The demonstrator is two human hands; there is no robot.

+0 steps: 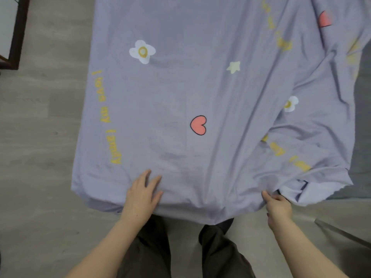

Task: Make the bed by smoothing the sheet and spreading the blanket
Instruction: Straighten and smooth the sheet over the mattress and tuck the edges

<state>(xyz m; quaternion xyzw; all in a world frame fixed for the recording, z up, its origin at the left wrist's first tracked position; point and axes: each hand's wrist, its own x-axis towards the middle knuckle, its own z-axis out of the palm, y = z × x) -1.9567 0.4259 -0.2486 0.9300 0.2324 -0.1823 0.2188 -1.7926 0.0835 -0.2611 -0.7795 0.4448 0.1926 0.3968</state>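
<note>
left hand [143, 192] flat, fingers spread on soft lilac sheet [180, 93]; right hand [278, 205] pinches its wrinkled edge.

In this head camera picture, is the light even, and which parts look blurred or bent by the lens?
Head view: soft, even light, no glare, only faint shadows in the folds of the sheet. Head view: the middle heart is fairly sharp; the top-right heart is smeared. Head view: the dark frame at top left leans, likely a wide-angle effect.
</note>
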